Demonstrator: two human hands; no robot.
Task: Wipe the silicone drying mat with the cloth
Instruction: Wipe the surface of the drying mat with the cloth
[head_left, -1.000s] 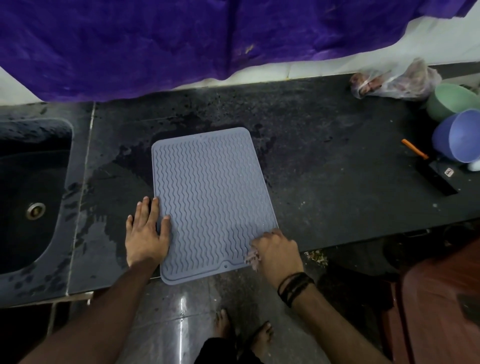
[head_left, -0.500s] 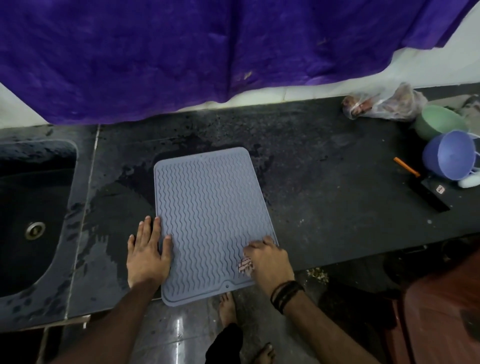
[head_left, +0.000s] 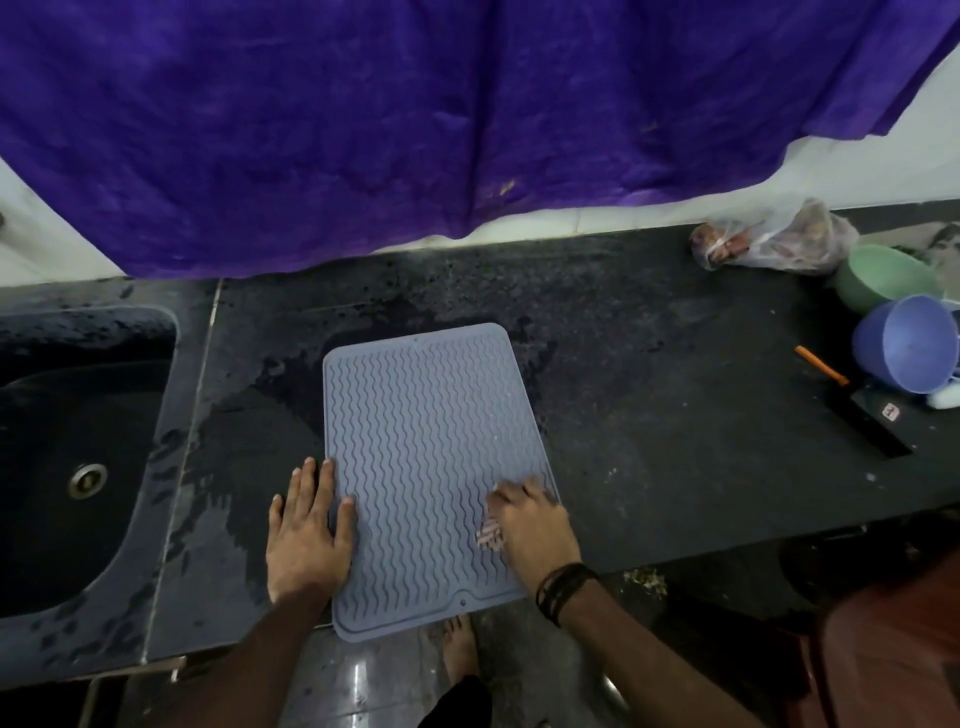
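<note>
A grey-blue silicone drying mat (head_left: 423, 441) with wavy ridges lies on the black counter (head_left: 649, 415), its near edge hanging over the counter's front. My left hand (head_left: 309, 535) lies flat, fingers straight, on the mat's left edge and the wet counter beside it. My right hand (head_left: 530, 525) presses a small pinkish cloth (head_left: 488, 535) onto the mat's near right part. Most of the cloth is hidden under the hand; only a bunched bit shows at the thumb side.
A dark sink (head_left: 67, 457) is set into the counter at the left. At the far right stand a green bowl (head_left: 883, 275), a blue bowl (head_left: 909, 343), a plastic bag (head_left: 769, 234) and an orange-handled tool (head_left: 852, 405). A purple cloth (head_left: 415, 119) hangs above.
My right hand with the cloth has moved from the mat's near right corner up and inward onto the mat. My left hand has stayed at the left edge.
</note>
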